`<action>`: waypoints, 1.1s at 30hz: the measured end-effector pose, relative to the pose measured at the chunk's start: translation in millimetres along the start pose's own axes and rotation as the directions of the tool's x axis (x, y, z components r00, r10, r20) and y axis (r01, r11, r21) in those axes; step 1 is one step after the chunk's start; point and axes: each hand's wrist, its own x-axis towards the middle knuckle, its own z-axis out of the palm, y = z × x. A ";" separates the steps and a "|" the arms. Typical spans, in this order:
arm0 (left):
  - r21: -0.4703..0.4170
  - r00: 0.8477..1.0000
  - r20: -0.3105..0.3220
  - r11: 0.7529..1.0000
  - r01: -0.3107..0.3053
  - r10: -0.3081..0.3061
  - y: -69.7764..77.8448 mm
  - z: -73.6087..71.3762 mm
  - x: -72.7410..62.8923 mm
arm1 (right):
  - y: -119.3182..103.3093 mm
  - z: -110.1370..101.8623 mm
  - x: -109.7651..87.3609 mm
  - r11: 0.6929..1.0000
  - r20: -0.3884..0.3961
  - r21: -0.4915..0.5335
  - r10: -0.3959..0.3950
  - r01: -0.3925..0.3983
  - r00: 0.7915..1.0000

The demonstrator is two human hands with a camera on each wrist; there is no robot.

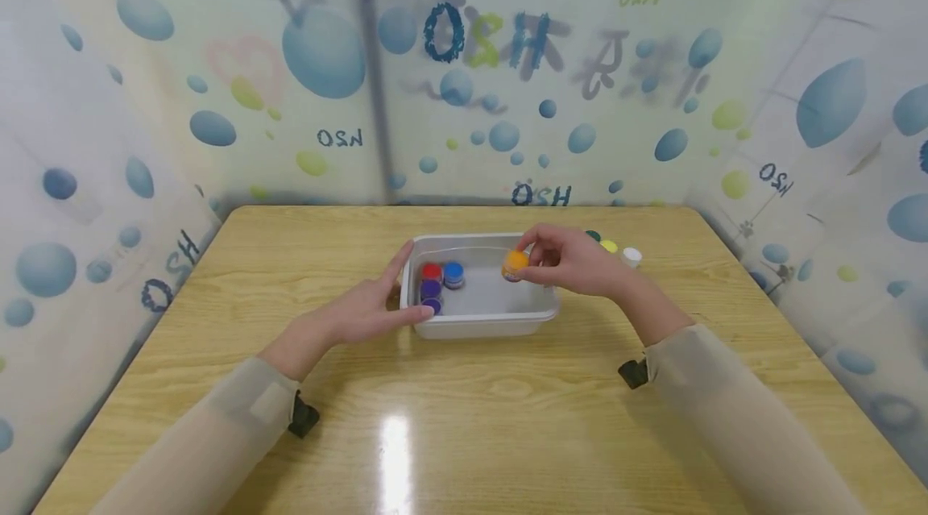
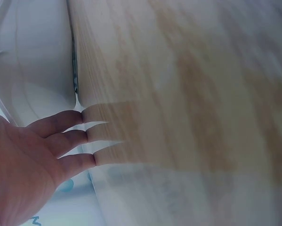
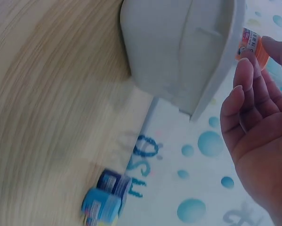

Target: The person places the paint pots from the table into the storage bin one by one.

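Note:
A white plastic bin [image 1: 478,328] stands on the table, with my left hand [image 1: 366,309] spread along its left end. The left thumb lies over the front rim and the index finger reaches to the back corner. In the left wrist view the other fingers [image 2: 68,141] extend beside the bin wall. Between thumb and fingertips my right hand [image 1: 576,261] pinches a small orange-lidded paint jar [image 1: 515,263] over the bin's right part. Inside at the left are a red-lidded jar [image 1: 431,271], a blue-lidded jar [image 1: 453,273] and two purple-lidded jars [image 1: 431,289].
Behind my right hand, a dark green-lidded jar [image 1: 593,235], a yellow-lidded jar [image 1: 609,247] and a white-lidded jar [image 1: 632,256] stand on the wooden table [image 1: 464,410]. Patterned walls [image 1: 464,136] enclose the table's back and sides.

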 end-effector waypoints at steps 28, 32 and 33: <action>0.011 1.000 0.008 1.000 0.010 -0.010 -0.2 1.8 1.1 | -4.3 73.6 68.8 0.994 0.188 -0.094 0.063 -0.046 0.980; 0.020 1.000 0.008 1.000 0.013 -0.013 0.8 -0.9 1.3 | -3.8 73.4 72.7 0.995 0.218 -0.080 0.080 -0.064 0.973; 0.021 1.000 0.008 1.000 0.014 -0.014 0.6 -1.0 1.2 | -3.9 73.7 73.2 0.995 0.221 -0.077 0.084 -0.069 0.972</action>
